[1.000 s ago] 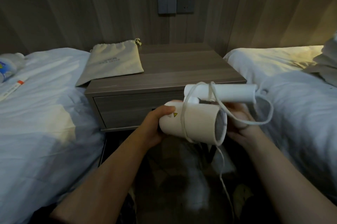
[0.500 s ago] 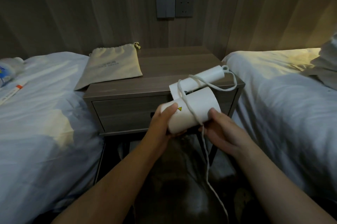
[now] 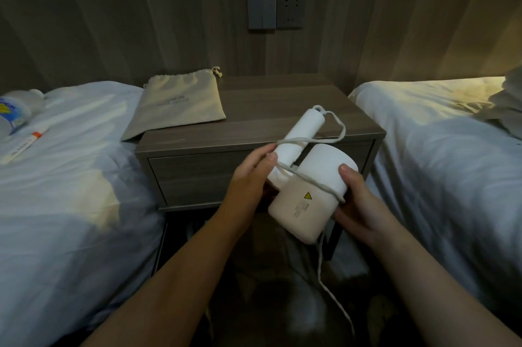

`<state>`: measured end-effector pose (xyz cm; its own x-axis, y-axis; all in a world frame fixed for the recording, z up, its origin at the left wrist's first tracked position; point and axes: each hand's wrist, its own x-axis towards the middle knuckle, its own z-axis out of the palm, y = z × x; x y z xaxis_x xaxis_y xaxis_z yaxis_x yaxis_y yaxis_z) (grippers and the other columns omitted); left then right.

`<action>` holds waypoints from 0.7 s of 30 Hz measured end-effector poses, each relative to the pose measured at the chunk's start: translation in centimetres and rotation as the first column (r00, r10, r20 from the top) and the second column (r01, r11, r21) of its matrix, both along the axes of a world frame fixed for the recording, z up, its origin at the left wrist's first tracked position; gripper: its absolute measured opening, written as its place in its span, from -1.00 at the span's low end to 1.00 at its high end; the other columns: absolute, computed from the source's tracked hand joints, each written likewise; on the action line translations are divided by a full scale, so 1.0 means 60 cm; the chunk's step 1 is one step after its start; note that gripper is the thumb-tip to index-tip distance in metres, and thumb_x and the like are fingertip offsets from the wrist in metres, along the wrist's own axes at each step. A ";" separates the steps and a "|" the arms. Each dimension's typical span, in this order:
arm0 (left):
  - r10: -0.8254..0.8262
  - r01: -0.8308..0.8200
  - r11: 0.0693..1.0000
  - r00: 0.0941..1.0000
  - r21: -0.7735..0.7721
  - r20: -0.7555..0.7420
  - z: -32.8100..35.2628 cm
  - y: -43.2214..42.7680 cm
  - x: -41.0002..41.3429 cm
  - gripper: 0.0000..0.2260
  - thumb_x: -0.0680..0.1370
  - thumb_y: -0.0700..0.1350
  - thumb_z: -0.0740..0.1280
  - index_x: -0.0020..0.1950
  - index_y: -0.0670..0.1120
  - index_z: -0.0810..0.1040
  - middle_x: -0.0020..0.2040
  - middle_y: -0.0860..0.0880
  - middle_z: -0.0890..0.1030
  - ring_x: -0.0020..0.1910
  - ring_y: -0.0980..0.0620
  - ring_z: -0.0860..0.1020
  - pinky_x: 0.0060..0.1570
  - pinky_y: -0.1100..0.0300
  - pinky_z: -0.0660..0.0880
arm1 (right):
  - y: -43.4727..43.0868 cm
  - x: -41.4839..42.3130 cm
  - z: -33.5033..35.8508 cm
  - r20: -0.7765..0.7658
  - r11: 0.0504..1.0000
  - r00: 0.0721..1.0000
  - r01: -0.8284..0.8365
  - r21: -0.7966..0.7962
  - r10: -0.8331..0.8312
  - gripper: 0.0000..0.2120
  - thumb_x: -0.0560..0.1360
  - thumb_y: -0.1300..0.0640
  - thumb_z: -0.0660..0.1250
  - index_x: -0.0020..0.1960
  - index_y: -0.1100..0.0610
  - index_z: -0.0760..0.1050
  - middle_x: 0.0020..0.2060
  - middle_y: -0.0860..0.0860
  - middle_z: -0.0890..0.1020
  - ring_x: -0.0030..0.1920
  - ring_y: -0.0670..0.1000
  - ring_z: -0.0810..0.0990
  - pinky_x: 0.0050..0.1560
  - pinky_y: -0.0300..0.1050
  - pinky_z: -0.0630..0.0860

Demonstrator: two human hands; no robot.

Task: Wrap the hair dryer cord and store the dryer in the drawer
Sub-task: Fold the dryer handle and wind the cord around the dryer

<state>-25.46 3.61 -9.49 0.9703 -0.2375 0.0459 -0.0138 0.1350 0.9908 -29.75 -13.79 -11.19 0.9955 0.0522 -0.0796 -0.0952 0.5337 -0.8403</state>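
Fingers (image 3: 267, 158) of the left hand (image 3: 248, 180) pinch the white cord (image 3: 308, 178) against the folded handle of the hair dryer (image 3: 308, 194); fingers (image 3: 346, 174) of the right hand (image 3: 358, 205) close around the front of the barrel, thumb on top. Both hands hold the dryer in the air, in front of the table (image 3: 282, 109) and level with its closed drawer (image 3: 197, 177), at about 6 o'clock from the wall socket (image 3: 291, 10). One turn of cord crosses the barrel slantwise from 10 o'clock to 4 o'clock; a loose loop stands off the handle tip toward 1 o'clock; the free tail hangs from under the barrel toward the floor at 6 o'clock. Its plug is out of view.

Step in hand, as judged: winding, early to middle, since much cord hangs free. To do it well, the left pinch should anchor the laid turn while the right hand feeds the tail around handle and barrel together, each turn lying snug beside the one before. The slack loop at the handle tip wants taking up first, or it may slide off. The drawer is not yet opened. A drawstring pouch (image 3: 180, 103) lies at the table's 10 o'clock corner.
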 end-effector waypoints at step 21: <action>-0.084 0.112 0.990 0.960 0.091 -0.266 -0.019 -0.040 -0.030 -0.05 0.43 -0.03 0.43 0.50 0.15 -0.26 0.47 -0.04 0.27 0.19 -0.03 0.43 0.11 -0.02 0.47 | 0.019 0.014 -0.016 -0.003 0.865 0.928 0.345 -0.364 -0.372 -0.49 0.22 -0.28 0.34 0.00 0.05 0.56 0.00 0.12 0.68 0.03 0.11 0.65 0.16 0.20 0.53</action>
